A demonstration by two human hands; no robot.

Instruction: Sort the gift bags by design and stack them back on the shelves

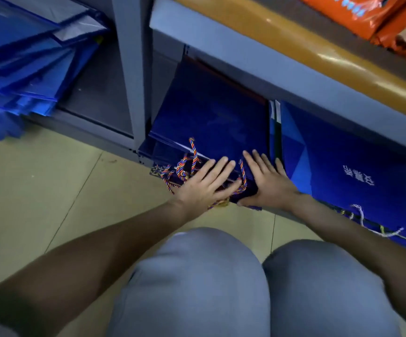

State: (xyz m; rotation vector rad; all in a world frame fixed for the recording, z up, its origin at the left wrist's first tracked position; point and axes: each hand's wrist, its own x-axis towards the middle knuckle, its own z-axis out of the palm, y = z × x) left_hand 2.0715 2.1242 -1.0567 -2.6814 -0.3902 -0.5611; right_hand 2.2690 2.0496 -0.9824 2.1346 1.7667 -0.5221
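A stack of dark blue gift bags (209,117) with multicoloured rope handles (192,161) lies flat in the bottom shelf bay. My left hand (204,186) presses flat on the front of the stack, fingers straight over the handles. My right hand (267,181) lies beside it with fingers extended on top and the thumb under the stack's front edge. To the right lies another stack of blue gift bags (343,171) with white characters and white cord handles. A third pile of lighter blue bags (27,69) fills the shelf bay on the left.
A grey shelf upright (131,69) separates the bays. A shelf edge with an orange strip (294,42) runs overhead, with orange packets (379,13) on it. My knees in grey trousers (221,283) are close to the shelf. Beige floor tiles (39,190) lie to the left.
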